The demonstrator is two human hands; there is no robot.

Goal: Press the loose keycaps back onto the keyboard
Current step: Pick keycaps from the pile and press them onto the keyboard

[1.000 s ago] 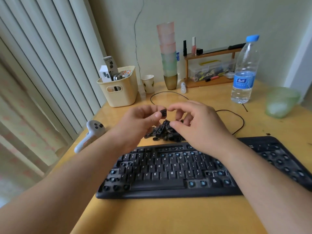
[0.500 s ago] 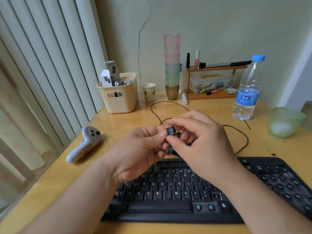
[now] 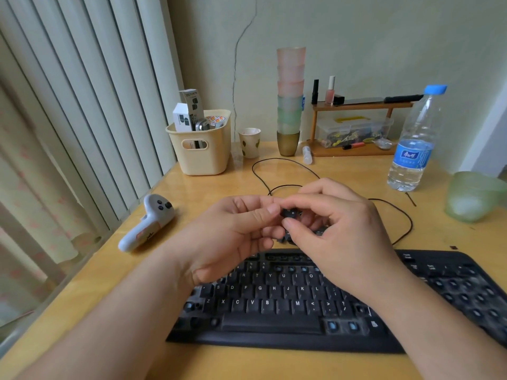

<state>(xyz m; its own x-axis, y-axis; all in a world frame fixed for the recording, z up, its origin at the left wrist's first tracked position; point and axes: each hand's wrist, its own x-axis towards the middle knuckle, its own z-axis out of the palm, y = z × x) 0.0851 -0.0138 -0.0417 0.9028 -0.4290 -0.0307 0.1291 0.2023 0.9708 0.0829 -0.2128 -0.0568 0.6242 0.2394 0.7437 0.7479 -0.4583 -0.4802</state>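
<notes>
We see both hands raised together over the far edge of the keyboard [image 3: 288, 305], fingertips meeting around one black keycap [image 3: 290, 213]. The right hand [image 3: 337, 229] pinches the keycap between thumb and curled forefinger; the left hand [image 3: 233, 229] has its thumb tip against the cap's left side, its other fingers curled loosely beneath. Just under the fingers, mostly hidden by them, lies a pile [image 3: 290, 238] of loose keycaps on the table [image 3: 219, 187], between the hands and the keyboard's top row. Below both wrists the keyboard shows letter keys in place, while bare blue stems show in its bottom row and to the right of the right forearm. A white controller [image 3: 149, 222] lies left of the left hand. A black cable [image 3: 285, 171] loops beyond the hands, and a water bottle [image 3: 414, 144] stands beyond the right hand.
</notes>
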